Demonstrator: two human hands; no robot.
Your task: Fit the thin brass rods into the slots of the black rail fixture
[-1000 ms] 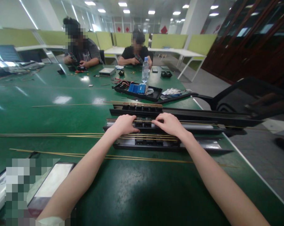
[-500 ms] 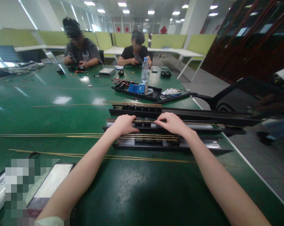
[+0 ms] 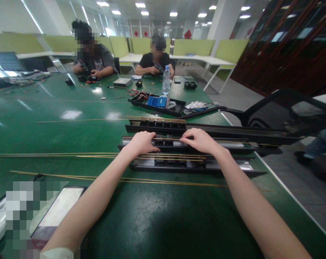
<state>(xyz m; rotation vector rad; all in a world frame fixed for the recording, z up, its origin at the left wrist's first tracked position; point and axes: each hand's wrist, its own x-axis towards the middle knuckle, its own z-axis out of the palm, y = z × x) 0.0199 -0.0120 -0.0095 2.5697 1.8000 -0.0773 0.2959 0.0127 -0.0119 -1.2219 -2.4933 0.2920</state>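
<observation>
In the middle black channel [image 3: 219, 148], two small black blocks [image 3: 168, 140] sit side by side, a thin brass rod [image 3: 173, 139] running across them. My left hand [image 3: 141, 142] grips the left block, its thumb in front and fingers behind; the fingertips' contact is partly hidden. Right of the blocks, my right hand [image 3: 199, 140] pinches the rod between thumb and forefinger. A nearer channel [image 3: 190, 170] holds several black blocks with brass rods lying over them. Behind the hands, a farther channel [image 3: 136, 128] also carries blocks and rods.
Loose brass rods [image 3: 163, 182] lie on the green table [image 3: 152, 216] before me. A phone-like device [image 3: 60, 208] rests at lower left. Beyond are a black tray [image 3: 176, 111], a water bottle [image 3: 166, 81] and gloves [image 3: 197, 107]. Two people sit opposite; a chair [image 3: 273, 108] stands at right.
My right hand has slid slightly to the right along the rod, away from the blocks. My left hand stays in place. At the far right, a person's leg has shifted.
</observation>
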